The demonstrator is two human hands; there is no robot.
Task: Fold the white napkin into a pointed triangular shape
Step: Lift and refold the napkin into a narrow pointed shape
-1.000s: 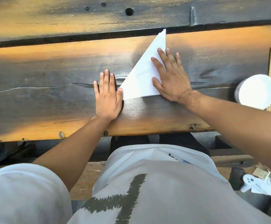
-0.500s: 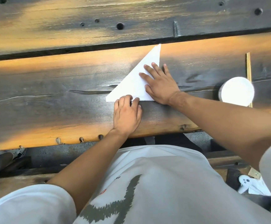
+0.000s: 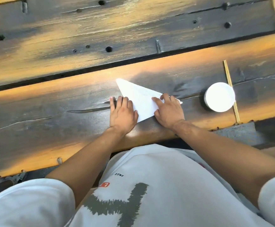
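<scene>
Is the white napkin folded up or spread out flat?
Folded. The white napkin lies as a pointed triangle, left hand and right hand pressing it.

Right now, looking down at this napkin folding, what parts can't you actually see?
Head view, the only one:
- Under the white napkin: its lower layers and folds, hidden by its top sheet.
- Napkin's left edge, covered by the left hand.
- Its right corner, mostly covered by the right hand.
- White round container: overexposed, so nothing shows on top.
</scene>
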